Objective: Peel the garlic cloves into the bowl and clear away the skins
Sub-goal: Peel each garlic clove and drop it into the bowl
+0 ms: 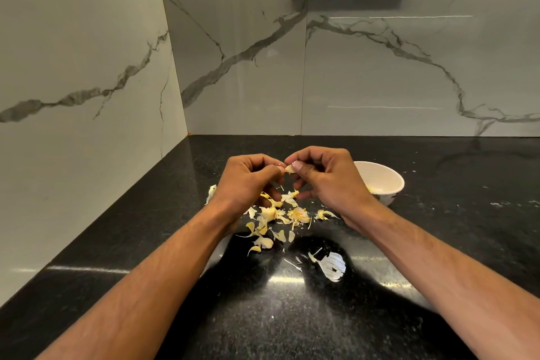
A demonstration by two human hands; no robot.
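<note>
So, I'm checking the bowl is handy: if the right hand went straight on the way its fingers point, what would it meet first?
Not the bowl, which sits behind it. The right hand points left, so probably the left hand, just past the clove.

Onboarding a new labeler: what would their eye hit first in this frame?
Both hands meet mid-frame above the black counter: the right hand pinches a garlic clove while the left hand picks at it. Below them lies a scatter of pale skins, and a white bowl sits just behind the right hand.
</note>
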